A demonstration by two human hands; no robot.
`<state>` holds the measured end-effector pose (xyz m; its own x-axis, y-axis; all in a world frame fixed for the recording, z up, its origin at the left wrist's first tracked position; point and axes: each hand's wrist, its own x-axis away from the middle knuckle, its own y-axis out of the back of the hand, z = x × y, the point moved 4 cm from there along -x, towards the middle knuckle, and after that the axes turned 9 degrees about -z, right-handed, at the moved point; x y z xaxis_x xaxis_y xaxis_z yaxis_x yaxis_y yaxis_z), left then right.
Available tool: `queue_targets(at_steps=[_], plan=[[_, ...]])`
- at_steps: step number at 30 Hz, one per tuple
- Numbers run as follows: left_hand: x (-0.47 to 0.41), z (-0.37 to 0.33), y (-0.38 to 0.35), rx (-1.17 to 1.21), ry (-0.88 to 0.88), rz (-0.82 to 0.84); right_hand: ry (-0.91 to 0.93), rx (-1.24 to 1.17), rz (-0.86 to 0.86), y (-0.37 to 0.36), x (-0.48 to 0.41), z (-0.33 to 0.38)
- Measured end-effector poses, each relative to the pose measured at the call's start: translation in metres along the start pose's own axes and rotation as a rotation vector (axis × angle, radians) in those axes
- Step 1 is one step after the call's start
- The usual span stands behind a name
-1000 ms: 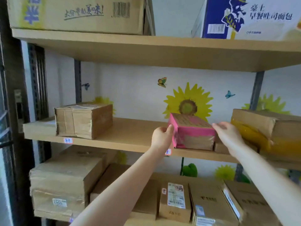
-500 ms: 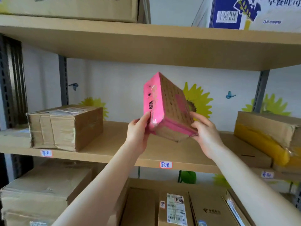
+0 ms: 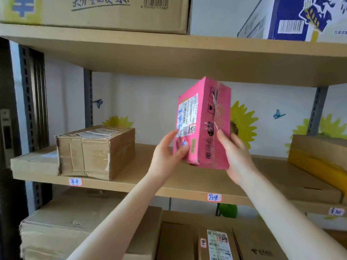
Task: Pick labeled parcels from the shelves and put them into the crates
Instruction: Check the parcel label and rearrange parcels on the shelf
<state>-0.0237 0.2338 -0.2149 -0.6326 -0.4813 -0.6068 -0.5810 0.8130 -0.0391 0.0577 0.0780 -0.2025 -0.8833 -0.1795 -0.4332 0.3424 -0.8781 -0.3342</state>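
The left hand [image 3: 166, 159] grips the lower left corner of the pink parcel [image 3: 203, 128], its thumb pressed on the labelled face. The right hand [image 3: 237, 158] clasps the lower right edge with the thumb in front and the fingers hidden behind. The parcel is held on end, tilted, in the air before the middle shelf [image 3: 142, 166] (its label [image 3: 185, 113] is too blurred to read). A brown box [image 3: 93, 152] sits further left on that shelf.

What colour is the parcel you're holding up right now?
Bright pink parcel with a white shipping label, clearest in the head view.
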Motion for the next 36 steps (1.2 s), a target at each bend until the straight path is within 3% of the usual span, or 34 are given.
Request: queue_targets(at_steps=[2, 5, 8, 22, 30, 36], plan=[[0.000, 0.002, 0.006, 0.080, 0.129, -0.020, -0.090, -0.072, 0.008, 0.002, 0.001, -0.011], [-0.001, 0.011, 0.008, 0.216, 0.315, 0.093, -0.124, -0.136, -0.036, 0.005, 0.002, -0.021], [-0.002, 0.014, 0.014, 0.274, 0.280, 0.045, -0.029, -0.061, -0.146, 0.013, -0.003, -0.020], [0.027, 0.004, -0.003, 0.330, 0.286, -0.022, -0.026, 0.104, -0.203, 0.027, 0.059, 0.007], [0.129, -0.017, -0.092, 0.398, 0.334, 0.186, -0.046, 0.208, -0.380, 0.141, 0.165, 0.052], [0.269, -0.027, -0.213, 0.445, 0.442, 0.396, -0.152, 0.260, -0.697, 0.290, 0.286, 0.082]])
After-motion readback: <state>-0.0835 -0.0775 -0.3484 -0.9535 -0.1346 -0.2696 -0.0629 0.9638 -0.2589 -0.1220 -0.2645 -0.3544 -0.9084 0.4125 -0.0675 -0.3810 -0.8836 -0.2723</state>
